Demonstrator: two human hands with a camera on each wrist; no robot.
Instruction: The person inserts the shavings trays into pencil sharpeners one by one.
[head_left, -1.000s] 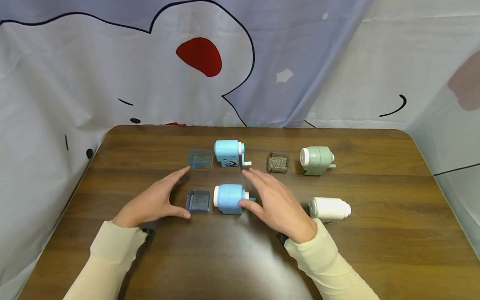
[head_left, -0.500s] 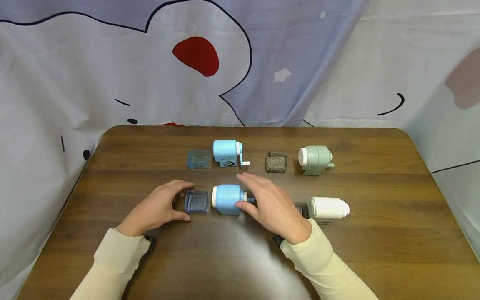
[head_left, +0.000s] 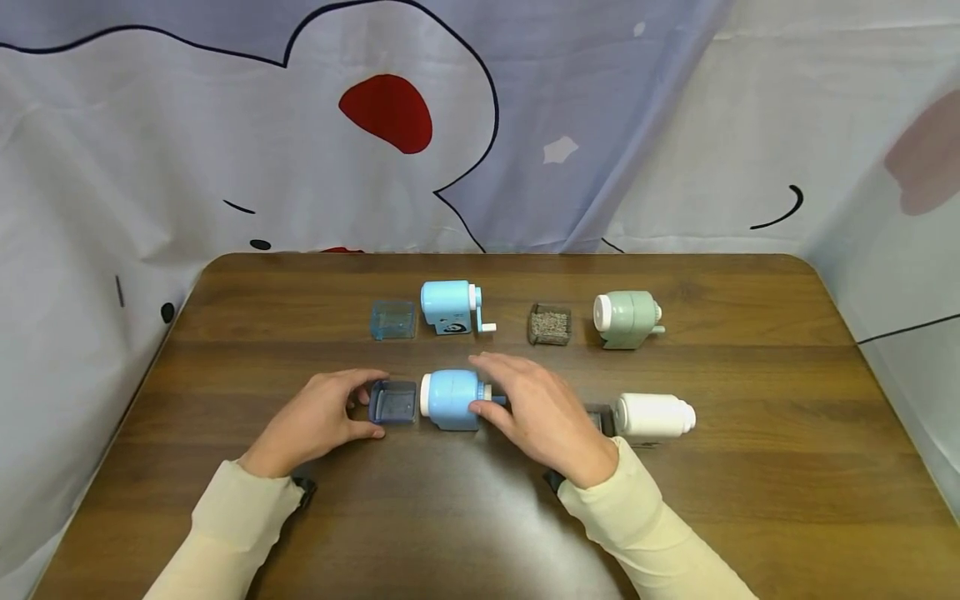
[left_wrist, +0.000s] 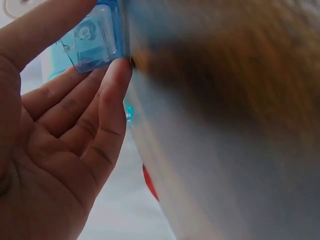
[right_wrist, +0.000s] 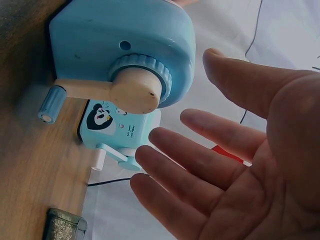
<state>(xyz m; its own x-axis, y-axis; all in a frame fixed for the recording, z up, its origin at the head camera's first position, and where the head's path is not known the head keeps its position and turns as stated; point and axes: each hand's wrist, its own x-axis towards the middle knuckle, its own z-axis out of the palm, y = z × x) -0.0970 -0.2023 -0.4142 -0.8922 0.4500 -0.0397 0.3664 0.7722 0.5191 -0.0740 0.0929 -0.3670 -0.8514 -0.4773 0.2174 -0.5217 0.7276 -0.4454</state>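
My left hand (head_left: 307,423) has thumb and fingers at opposite sides of a small see-through blue sharpener drawer (head_left: 394,403), pinching it on the table. In the left wrist view the drawer (left_wrist: 95,37) shows between the thumb and the fingertips. Just to its right lies a blue pencil sharpener (head_left: 453,400) with a white front ring. My right hand (head_left: 547,412) is spread by the sharpener's crank end, fingers extended. The right wrist view shows the blue sharpener (right_wrist: 120,40), its crank (right_wrist: 85,90) and my right hand (right_wrist: 235,155) apart from it.
Behind stand a light-blue panda sharpener (head_left: 447,307), its clear drawer (head_left: 393,320), a drawer of shavings (head_left: 550,324) and a green sharpener (head_left: 626,318). A white sharpener (head_left: 654,415) lies right, near a dark drawer (head_left: 600,418) partly hidden by my right hand. A printed curtain (head_left: 300,167) hangs behind the table.
My left hand has come down and rightward onto the blue drawer, its fingers drawing in at the sides. My right hand has lowered slightly beside the blue sharpener.
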